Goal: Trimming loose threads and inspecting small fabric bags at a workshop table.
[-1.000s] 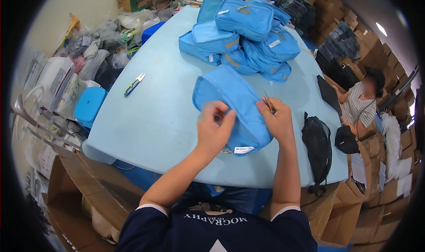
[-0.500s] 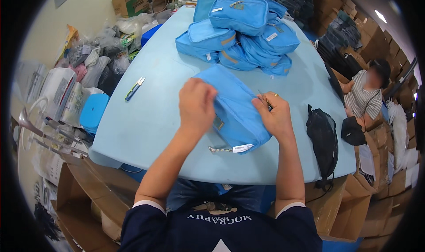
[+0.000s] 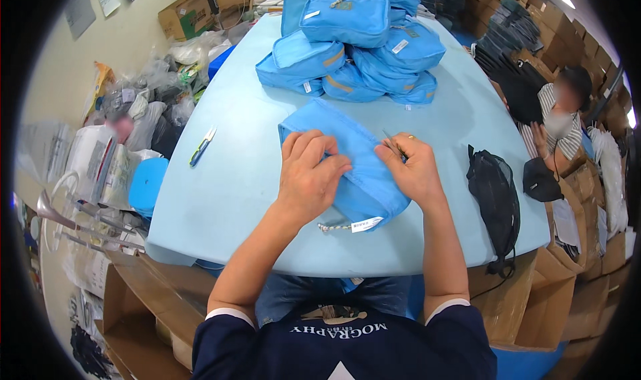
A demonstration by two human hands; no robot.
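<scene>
While my left hand (image 3: 308, 173) pressed flat on the blue pouch (image 3: 347, 163) at frame centre, my right hand (image 3: 412, 169) pinched small snips (image 3: 392, 143); trimming looked underway, needing careful aim next.

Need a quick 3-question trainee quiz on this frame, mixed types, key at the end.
1. True or false: the left hand lies flat on the blue pouch.
2. The right hand pinches: A) a thin metal tool B) a cup C) a pen.
3. Fill in: the black mesh bag lies on the table to the person's ____.

Key: 1 true; 2 A; 3 right. The pile of pouches sits at the far end, the clippers to the left.
</scene>
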